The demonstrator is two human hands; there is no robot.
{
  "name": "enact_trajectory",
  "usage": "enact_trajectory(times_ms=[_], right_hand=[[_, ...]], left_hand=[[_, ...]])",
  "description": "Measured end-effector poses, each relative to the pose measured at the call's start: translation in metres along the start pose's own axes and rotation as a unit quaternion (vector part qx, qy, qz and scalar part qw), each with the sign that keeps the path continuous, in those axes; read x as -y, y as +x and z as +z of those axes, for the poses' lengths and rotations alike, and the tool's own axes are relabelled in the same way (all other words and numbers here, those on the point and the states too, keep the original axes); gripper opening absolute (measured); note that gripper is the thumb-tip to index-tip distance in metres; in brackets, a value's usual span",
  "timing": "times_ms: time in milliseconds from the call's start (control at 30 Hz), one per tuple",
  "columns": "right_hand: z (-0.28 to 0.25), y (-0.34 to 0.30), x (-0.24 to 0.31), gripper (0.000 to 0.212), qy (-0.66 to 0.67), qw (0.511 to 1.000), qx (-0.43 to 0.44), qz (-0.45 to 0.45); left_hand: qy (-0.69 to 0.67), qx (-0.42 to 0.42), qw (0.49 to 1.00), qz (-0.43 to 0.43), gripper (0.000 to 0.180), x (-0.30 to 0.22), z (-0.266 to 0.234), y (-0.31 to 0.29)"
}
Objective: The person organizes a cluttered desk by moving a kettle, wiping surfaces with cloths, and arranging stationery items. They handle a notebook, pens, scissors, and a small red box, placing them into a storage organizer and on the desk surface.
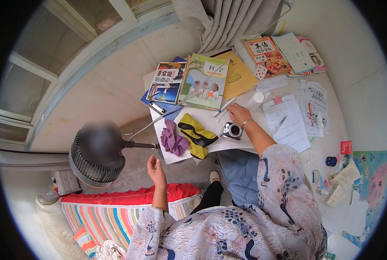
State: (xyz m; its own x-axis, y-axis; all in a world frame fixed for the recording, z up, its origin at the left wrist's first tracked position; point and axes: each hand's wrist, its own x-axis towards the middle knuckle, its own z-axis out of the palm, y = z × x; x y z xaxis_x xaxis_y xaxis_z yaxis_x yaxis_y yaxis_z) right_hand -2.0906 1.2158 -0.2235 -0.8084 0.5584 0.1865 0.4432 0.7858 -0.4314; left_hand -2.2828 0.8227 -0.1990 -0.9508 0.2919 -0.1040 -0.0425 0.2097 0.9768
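Note:
My right hand [240, 113] is over the white desk, its fingers drawn together at a slim white pen [221, 110] with a bluish end. Just below its wrist stands a small, squarish dark bottle [232, 131] with a round top; it looks like an ink bottle. My left hand [156, 172] hangs off the desk's near left side, fingers apart and nothing in it. Close by on the desk corner lie a crumpled purple cloth [174, 139] and a yellow-and-black cloth item [197, 134]. A green-covered textbook [204, 82] lies beyond the pen.
A black round fan [97, 154] stands left of the desk, its grey cable [158, 118] crossing the books. Paper sheets [287, 122] with a pen lie right of my right hand. Workbooks [267, 54] line the back. A blue padded chair [241, 175] is under the desk's front edge [180, 159].

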Motion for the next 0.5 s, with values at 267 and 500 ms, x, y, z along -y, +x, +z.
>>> enact_trajectory(times_ms=[267, 500], right_hand=[[-0.02, -0.024, 0.012, 0.024, -0.018, 0.997, 0.026, 0.077], [-0.13, -0.194, 0.046, 0.017, 0.097, 0.958, -0.034, 0.267]], left_hand=[[0.025, 0.0, 0.999, 0.036, 0.031, -0.013, 0.009, -0.007], [-0.035, 0.056, 0.994, 0.083, 0.028, -0.039, 0.066, -0.023]])
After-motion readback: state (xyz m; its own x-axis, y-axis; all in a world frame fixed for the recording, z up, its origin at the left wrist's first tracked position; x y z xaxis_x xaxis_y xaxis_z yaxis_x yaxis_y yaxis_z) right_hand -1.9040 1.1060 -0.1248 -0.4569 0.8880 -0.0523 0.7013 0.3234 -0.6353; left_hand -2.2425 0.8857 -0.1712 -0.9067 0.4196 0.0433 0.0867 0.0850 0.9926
